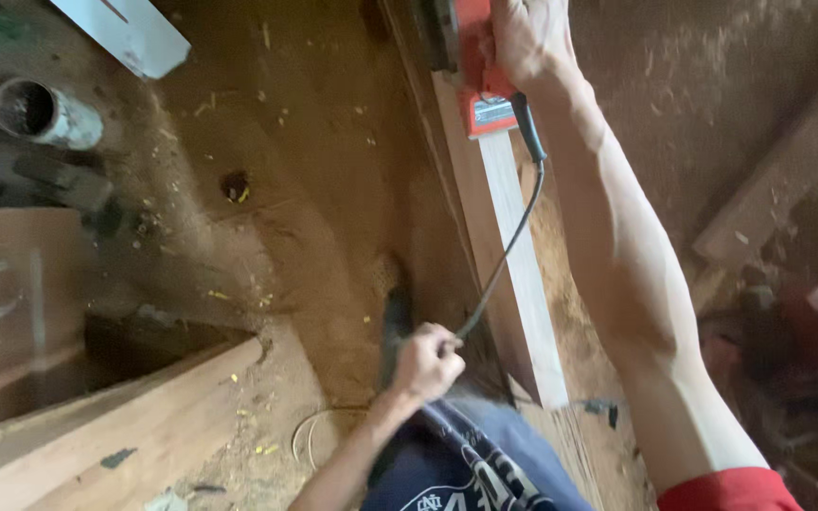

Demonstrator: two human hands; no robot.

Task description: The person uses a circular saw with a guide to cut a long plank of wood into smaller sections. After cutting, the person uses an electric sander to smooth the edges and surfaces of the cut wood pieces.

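Two bare arms in view, no gloves, no watch, no rings that can be made out on the left hand (425,362) or the right hand (529,38). The right arm is bare from wrist to upper arm, ending in a short red sleeve (731,490) at the near right edge; the left forearm is bare too, its sleeve out of view. Near bottom centre, dark navy blue fabric (471,464) with white and grey printed lettering and a rounded emblem, creased, partly cut off by the edge.
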